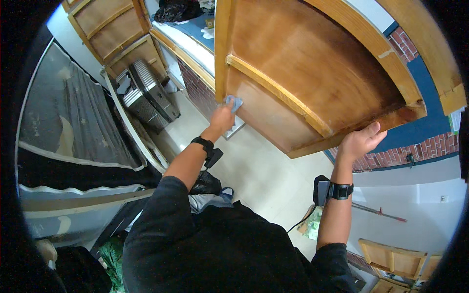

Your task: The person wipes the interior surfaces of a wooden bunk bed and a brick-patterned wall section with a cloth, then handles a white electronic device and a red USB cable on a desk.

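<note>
Head: wooden panel (312,63) (framed), cloth (236,103)

Both arms (186,165) reach forward; the left hand (223,117) curls tightly, the right hand (359,143) cups, thumb (373,129) extended.

The pale, glossy floor (256,171) is partly covered on the left by a ribbed silver suitcase (149,93), and on the right by a pale green bundle (314,224). At the upper left, a blue-surfaced, white-edged ledge (192,29) is occupied by a black plastic bag (177,10), a small yellowish box (209,23) and a crumpled white item (207,33).
</note>
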Demonstrator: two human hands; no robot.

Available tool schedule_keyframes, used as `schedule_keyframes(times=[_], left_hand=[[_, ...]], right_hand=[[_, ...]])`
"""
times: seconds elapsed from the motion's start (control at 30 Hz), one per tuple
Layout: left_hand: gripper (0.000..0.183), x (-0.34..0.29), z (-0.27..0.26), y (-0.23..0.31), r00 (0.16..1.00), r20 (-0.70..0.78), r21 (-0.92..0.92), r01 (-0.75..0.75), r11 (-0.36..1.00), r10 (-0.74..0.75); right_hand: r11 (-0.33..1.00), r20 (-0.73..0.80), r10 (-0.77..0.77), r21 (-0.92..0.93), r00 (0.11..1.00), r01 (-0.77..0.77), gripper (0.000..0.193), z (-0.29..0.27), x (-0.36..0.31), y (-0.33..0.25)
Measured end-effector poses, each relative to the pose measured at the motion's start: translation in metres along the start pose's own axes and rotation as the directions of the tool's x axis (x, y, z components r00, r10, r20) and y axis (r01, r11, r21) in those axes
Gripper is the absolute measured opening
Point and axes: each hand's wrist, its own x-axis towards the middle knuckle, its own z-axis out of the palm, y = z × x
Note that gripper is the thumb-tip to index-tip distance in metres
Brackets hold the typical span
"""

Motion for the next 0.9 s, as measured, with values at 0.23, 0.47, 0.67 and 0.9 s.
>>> schedule_keyframes(times=[0.23, 0.47, 0.67, 0.9], left_hand=[[0.062, 0.003, -0.075, 0.09, 0.773, -0.565, -0.122, -0.422, 0.899, 0.286], [0.065, -0.013, -0.021, 0.052, 0.884, -0.39, -0.005, -0.282, 0.959, 0.258], [0.059, -0.024, 0.029, 0.02, 0.988, -0.153, -0.106, -0.037, 0.994, 0.02], [0.057, -0.013, -0.021, 0.067, 0.871, -0.446, -0.31, -0.367, 0.877, 0.207]], right_hand=[[0.997, 0.024, 0.027, 0.078, 0.999, -0.029, 0.051, -0.003, 0.0, -0.006], [0.998, 0.024, 0.009, 0.059, 1.0, -0.01, 0.048, -0.002, -0.001, -0.001], [0.993, 0.039, 0.035, 0.109, 0.999, -0.039, 0.048, -0.001, 0.001, 0.003], [0.998, 0.02, 0.012, 0.067, 1.0, -0.014, 0.045, -0.002, 0.001, 0.001]])
